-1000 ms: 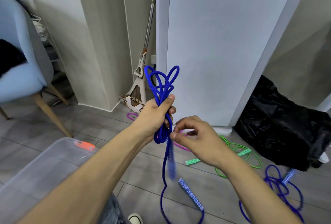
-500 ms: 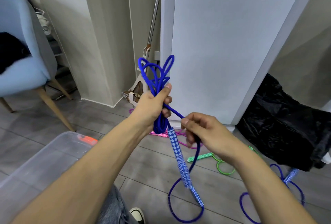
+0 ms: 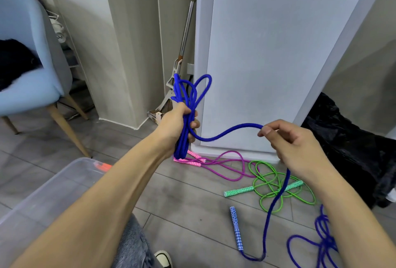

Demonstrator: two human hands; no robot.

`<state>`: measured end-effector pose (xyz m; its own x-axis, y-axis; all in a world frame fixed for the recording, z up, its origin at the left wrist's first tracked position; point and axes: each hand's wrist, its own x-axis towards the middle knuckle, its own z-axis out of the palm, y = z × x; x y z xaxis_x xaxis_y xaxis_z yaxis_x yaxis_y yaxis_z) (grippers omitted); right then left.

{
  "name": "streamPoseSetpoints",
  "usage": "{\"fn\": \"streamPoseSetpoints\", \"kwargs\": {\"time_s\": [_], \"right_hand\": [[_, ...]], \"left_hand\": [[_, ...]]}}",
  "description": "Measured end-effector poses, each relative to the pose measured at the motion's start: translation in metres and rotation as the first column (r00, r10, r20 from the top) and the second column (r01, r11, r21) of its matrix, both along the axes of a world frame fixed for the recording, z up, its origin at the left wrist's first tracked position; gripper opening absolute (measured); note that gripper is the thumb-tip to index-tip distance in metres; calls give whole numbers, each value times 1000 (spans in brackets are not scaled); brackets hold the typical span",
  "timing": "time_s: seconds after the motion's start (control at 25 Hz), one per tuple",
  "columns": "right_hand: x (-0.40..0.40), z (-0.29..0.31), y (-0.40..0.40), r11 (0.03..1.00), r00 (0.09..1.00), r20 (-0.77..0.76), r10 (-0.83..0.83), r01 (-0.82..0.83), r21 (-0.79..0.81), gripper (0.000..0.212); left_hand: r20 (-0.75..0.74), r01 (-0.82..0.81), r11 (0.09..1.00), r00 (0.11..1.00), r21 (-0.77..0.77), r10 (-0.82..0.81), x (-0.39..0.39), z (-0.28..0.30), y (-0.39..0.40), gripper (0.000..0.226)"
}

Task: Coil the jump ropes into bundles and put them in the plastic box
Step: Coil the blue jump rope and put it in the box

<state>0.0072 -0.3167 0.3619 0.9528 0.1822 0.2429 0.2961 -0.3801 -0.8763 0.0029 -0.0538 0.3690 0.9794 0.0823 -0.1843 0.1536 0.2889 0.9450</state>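
Blue rope loops stay bunched in my left hand while my right hand, pinching the tail, has swung out wide from the bundle (handle now dangling near the floor), ready for the wrap before boxing in the plastic box.

Both bare forearms reach forward. The left hand is raised, fist closed around the blue rope; the right hand, farther right, pinches it between thumb and fingertips.
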Motion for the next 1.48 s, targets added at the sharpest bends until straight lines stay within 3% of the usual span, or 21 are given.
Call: {"fn": "streamPoseSetpoints", "kwargs": {"time_s": [0.28, 0.48, 0.6, 0.76, 0.84, 0.92, 1.04, 1.16, 1.24, 1.32, 1.48], "right_hand": [[-22, 3, 37, 982, 989, 59, 137, -128, -138, 14], [-28, -4, 52, 978, 972, 225, -71, 113, -177, 14], [-29, -4, 55, 971, 961, 242, -132, 174, -162, 15], [-28, -6, 50, 971, 973, 223, -66, 114, -211, 14], [-28, -6, 48, 963, 985, 174, -7, 53, -264, 15], [-22, -6, 43, 955, 989, 144, 42, 3, -296, 18], [-7, -6, 19, 951, 996, 79, 48, -21, -308, 18], [2, -6, -15, 954, 995, -92, 47, -72, -291, 23], [4, -6, -32, 961, 987, -162, 12, -56, -272, 25], [7, -6, -35, 972, 991, -103, -84, 59, -229, 25], [6, -1, 1, 968, 971, 40, -236, 232, 94, 23]], "left_hand": [[188, 160, 937, 956, 310, -225, -7, -13, -20, 19], [245, 127, 838, 923, 531, -295, -17, -14, -40, 19], [238, 172, 806, 902, 566, -360, -21, -11, -42, 22], [77, 418, 770, 855, 482, -512, -20, -11, -30, 21], [61, 443, 784, 854, 435, -517, -20, -12, -27, 17], [78, 372, 839, 897, 398, -435, -19, -9, -26, 12], [82, 80, 981, 992, 175, -95, -7, -3, -17, 24], [108, -170, 985, 980, 18, 167, 7, -8, 1, 31], [134, -209, 977, 970, 32, 203, 10, -12, 7, 35], [138, -202, 977, 972, 75, 190, 8, -13, 5, 36], [72, -18, 998, 997, 62, 14, -2, -11, -17, 23]]}}
